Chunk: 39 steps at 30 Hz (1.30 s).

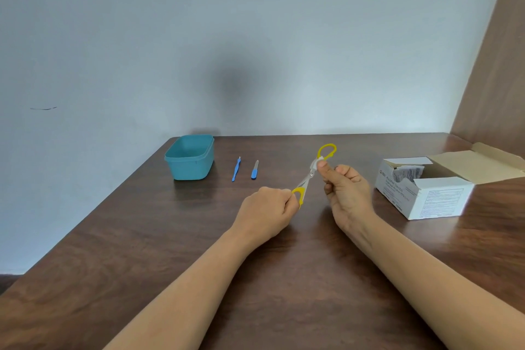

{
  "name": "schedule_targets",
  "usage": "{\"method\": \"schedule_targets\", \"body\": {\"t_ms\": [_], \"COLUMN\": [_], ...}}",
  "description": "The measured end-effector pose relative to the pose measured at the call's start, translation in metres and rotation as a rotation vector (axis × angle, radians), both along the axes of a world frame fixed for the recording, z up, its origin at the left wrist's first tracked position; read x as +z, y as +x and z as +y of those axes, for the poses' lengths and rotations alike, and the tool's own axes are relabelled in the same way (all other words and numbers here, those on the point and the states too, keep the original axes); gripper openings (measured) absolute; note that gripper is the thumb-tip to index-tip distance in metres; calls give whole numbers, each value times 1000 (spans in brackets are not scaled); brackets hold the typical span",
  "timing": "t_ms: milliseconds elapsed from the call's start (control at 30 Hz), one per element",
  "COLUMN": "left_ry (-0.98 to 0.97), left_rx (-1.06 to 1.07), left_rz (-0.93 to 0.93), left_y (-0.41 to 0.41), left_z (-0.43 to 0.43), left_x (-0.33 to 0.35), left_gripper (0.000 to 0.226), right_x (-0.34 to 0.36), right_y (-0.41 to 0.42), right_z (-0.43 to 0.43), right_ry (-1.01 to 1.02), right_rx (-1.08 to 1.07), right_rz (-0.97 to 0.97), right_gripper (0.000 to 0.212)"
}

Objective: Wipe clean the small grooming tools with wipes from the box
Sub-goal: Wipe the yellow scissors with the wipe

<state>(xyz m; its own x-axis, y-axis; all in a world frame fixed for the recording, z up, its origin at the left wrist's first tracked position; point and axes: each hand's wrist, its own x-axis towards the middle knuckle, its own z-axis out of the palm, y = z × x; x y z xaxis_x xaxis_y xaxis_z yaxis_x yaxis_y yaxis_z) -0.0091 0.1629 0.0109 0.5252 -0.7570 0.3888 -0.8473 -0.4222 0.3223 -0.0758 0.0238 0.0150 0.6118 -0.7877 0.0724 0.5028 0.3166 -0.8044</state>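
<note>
A small pair of scissors [309, 176] with yellow handles hangs above the table between my hands. My left hand [268, 212] grips the lower yellow handle loop. My right hand [345, 190] pinches a small white wipe [318, 161] against the scissors just below the upper loop, thumb on top. A blue cuticle pusher [235, 170] and a short blue nail file [255, 170] lie side by side on the table beyond my left hand. The open white box of alcohol swabs [426, 189] stands to the right, with packets showing inside.
A teal plastic tub [189, 157] sits at the table's far left corner, near the wall. The dark wooden table [142, 250] meets a pale wall behind and a brown panel on the right. The box's lid flap [477, 160] lies open toward the right.
</note>
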Motion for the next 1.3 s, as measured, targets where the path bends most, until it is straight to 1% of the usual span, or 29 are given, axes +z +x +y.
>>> {"method": "schedule_targets", "body": {"t_ms": [67, 133, 233, 300, 367, 567, 767, 967, 1100, 1233, 1300], "left_ry": [15, 29, 24, 17, 25, 76, 109, 155, 163, 168, 176], "left_rx": [-7, -12, -4, 1, 1, -22, 22, 27, 42, 49, 56], "left_rz": [-8, -15, -11, -23, -44, -81, -123, -160, -152, -140, -138], "left_y": [-1, -1, 1, 3, 2, -3, -1, -4, -3, -3, -3], "left_z": [-2, -2, 1, 2, 1, -2, 1, -3, -3, -2, -2], "left_x": [0, -1, -1, -1, 0, 0, 0, -1, 1, 2, 3], "left_gripper": [46, 47, 45, 44, 44, 45, 46, 48, 45, 44, 43], "right_x": [3, 1, -7, -8, -6, 2, -10, -1, 3, 8, 11], "right_y": [-1, -1, 2, 3, 2, -2, 2, -2, -2, -3, -4], "right_z": [-6, -7, 3, 6, 4, -8, 5, -9, -10, -18, -21], "right_ry": [56, 68, -8, -32, -25, 80, 13, 133, 155, 192, 172], "right_rx": [-62, -74, 27, 74, 41, -102, -10, -93, -25, 76, 145], "right_rz": [-36, -37, 31, 40, 37, -39, 4, -54, -89, -176, -203], "right_gripper": [41, 41, 40, 39, 40, 41, 40, 35, 29, 32, 32]}}
